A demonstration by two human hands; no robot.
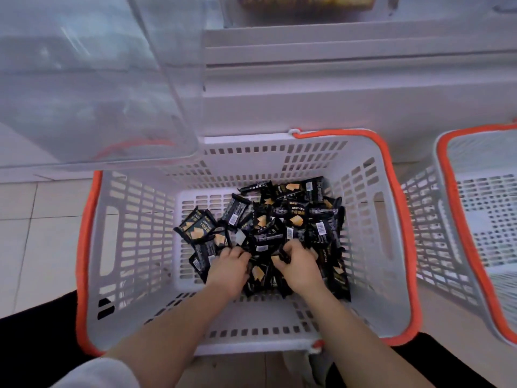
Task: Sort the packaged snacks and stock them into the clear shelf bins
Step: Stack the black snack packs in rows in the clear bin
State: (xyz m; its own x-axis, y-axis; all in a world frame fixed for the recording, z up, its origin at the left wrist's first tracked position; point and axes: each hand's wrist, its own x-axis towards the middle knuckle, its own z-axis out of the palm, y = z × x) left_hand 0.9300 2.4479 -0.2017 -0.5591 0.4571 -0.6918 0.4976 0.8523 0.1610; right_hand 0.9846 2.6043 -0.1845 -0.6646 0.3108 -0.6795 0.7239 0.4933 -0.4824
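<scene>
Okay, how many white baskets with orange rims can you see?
2. One basket sits in the middle holding the black snack packets; the second basket is at the right edge, partly cut off. More may be out of view.

Basket (363, 175): white slotted plastic, matt, orange rim. Snack packets (293, 217): glossy black film. Shelf bin (84, 79): clear smooth plastic. Floor (33, 219): smooth tile.

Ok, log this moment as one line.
left hand: gripping snacks | right hand: gripping snacks | snacks: in basket | bin: unstocked

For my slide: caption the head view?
Both hands gather black snack packets inside a white, orange-rimmed basket.
</scene>
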